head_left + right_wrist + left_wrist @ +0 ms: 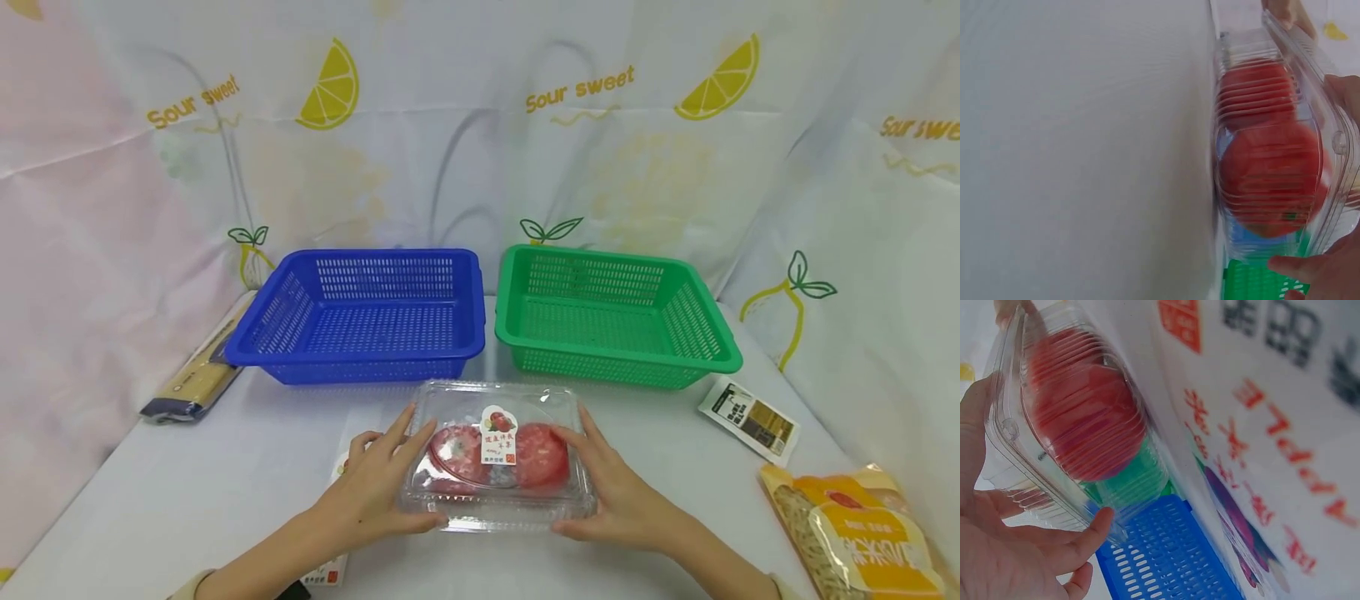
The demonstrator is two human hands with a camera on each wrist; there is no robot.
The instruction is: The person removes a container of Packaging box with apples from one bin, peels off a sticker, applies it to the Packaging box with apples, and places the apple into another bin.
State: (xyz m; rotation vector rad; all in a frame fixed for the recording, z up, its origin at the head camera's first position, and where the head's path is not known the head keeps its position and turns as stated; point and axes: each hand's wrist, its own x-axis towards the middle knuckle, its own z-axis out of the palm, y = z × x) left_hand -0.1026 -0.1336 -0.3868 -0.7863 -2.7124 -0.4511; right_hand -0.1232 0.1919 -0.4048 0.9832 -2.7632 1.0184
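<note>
A clear plastic clamshell box (498, 508) with round red fruits (1272, 175) inside is between both hands, low in the middle of the head view. A white label with a red fruit picture is on its lid. My left hand (375, 492) grips the box's left side, thumb at the near edge and fingers along the side. On the opposite side, my right hand (618, 487) holds it the same way. A white printed package (1260, 425) reading APPLE stands close beside the box in the left wrist view; my left forearm partly hides it in the head view.
Behind the box stand a blue basket (360, 371) and a green basket (615, 363). A long tan packet (198, 375) lies left of the blue one. To the right are a small white-and-brown sachet (752, 419) and an orange-and-clear bag (855, 533). Printed cloth hangs behind.
</note>
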